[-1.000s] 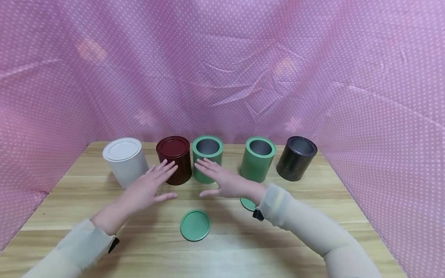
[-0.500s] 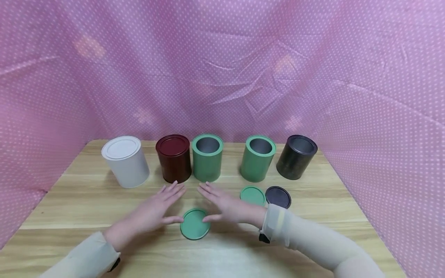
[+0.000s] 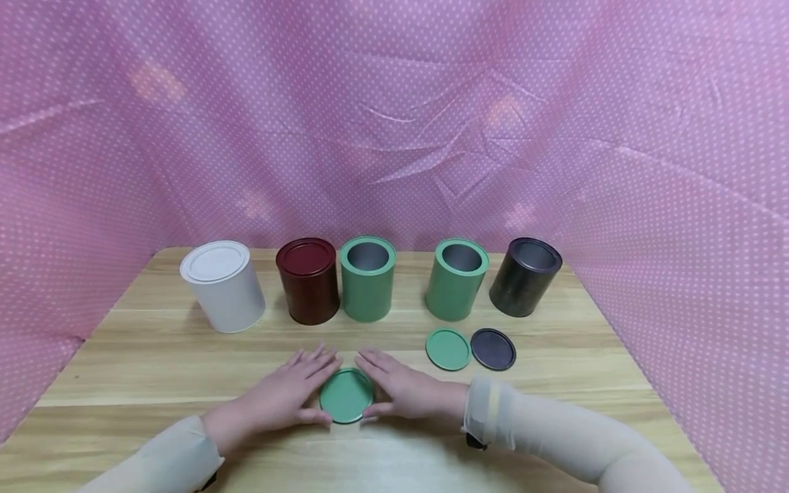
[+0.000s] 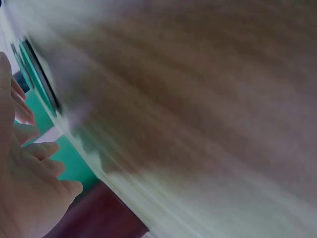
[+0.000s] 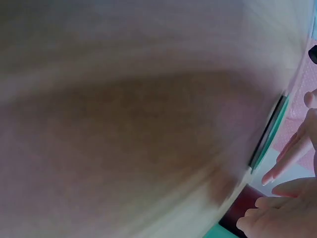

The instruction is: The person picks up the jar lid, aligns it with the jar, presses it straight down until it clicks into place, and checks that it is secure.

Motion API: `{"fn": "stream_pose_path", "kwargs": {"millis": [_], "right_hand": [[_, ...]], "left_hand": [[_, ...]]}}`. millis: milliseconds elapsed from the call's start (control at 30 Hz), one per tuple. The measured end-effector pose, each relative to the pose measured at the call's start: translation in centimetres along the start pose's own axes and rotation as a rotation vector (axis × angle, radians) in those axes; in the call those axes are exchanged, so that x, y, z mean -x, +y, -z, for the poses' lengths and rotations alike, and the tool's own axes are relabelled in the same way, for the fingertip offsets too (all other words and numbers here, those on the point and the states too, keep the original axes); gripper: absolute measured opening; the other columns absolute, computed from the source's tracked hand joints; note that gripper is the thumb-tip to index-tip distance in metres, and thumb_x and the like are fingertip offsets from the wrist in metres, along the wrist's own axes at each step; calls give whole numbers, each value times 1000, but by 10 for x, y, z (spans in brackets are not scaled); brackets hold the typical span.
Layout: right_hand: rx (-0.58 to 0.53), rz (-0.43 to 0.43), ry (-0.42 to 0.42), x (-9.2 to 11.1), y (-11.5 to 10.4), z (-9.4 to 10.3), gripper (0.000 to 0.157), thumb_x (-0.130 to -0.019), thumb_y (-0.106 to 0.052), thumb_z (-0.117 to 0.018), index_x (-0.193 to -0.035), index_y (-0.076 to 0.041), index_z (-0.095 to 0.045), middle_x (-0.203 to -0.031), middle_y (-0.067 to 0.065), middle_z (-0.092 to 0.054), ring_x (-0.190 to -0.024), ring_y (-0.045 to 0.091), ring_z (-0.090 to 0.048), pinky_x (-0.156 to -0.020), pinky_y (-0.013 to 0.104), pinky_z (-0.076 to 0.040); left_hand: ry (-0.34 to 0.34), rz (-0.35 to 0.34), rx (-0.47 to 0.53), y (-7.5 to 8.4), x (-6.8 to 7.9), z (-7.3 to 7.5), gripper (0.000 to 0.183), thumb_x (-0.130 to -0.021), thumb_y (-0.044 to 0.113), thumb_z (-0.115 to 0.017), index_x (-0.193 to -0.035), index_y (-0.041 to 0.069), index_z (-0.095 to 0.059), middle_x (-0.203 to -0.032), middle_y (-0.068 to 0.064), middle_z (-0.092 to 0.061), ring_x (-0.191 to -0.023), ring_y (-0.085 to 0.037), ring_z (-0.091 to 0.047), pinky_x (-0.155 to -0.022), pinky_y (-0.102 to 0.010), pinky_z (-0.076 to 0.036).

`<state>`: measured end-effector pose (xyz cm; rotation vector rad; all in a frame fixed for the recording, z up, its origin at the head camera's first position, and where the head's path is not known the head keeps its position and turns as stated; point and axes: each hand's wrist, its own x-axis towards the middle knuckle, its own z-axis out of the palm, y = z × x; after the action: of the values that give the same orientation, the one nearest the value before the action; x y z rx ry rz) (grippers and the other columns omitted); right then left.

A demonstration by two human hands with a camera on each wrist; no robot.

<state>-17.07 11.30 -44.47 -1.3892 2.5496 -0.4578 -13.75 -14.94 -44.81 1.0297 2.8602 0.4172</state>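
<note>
A round green lid (image 3: 346, 397) lies flat on the wooden table, between my two hands. My left hand (image 3: 286, 390) is at its left side, fingers extended along the far edge and thumb near the front edge. Mirroring it on the right is my right hand (image 3: 403, 387), its thumb tip right at the rim. In the left wrist view the lid (image 4: 39, 74) shows edge-on beyond the fingers of the left hand (image 4: 29, 188). The right wrist view also has the lid (image 5: 271, 133) edge-on, beside the right hand (image 5: 287, 213). Neither hand's fingers are curled round it.
Along the back stand a lidded white can (image 3: 228, 298), a lidded dark red can (image 3: 311, 298), two uncovered green cans (image 3: 368, 294) (image 3: 455, 294) and an uncovered black can (image 3: 520, 287). A second green lid (image 3: 448, 349) and a black lid (image 3: 493, 349) lie right of centre.
Both hands have come down and back from in front of the cans to either side of the near green lid. The cans and lids have stayed in place.
</note>
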Motion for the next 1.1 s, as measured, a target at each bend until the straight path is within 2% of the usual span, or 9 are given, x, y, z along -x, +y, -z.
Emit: {"fn": "stream_pose_path", "kwargs": {"millis": [167, 400, 633, 1100], "right_hand": [[29, -49, -53, 0, -1, -4, 89, -90, -50, -62, -153, -2, -23, -159, 18, -22, -148, 31, -21, -118, 40, -27], [41, -123, -93, 1, -3, -4, 88, -89, -52, -62, -152, -3, -25, -159, 17, -23, -147, 31, -22, -118, 40, -27], [110, -160, -114, -1, -5, -6, 86, -89, -53, -62, -152, -6, -27, -160, 14, -23, -148, 29, -20, -119, 37, -26], [128, -181, -116, 2, -7, -7, 83, -86, -54, -65, -149, -8, -35, -158, 13, -26, -147, 31, -24, -117, 39, -31]], "left_hand": [[-46, 20, 33, 1, 1, -3, 93, -82, 66, -59, -149, 5, -36, -156, -18, -31, -145, -41, -23, -114, -62, -24], [-85, 45, 84, 1, 2, -6, 92, -83, 63, -61, -149, 5, -35, -157, -18, -30, -145, -41, -24, -111, -66, -25], [-49, 57, 89, 1, 1, -10, 92, -83, 60, -64, -149, 3, -35, -155, -18, -33, -143, -40, -29, -108, -68, -28], [-22, 92, 68, 12, 1, -13, 88, -81, 60, -66, -143, 1, -45, -153, -18, -37, -141, -39, -33, -109, -66, -29]]}}
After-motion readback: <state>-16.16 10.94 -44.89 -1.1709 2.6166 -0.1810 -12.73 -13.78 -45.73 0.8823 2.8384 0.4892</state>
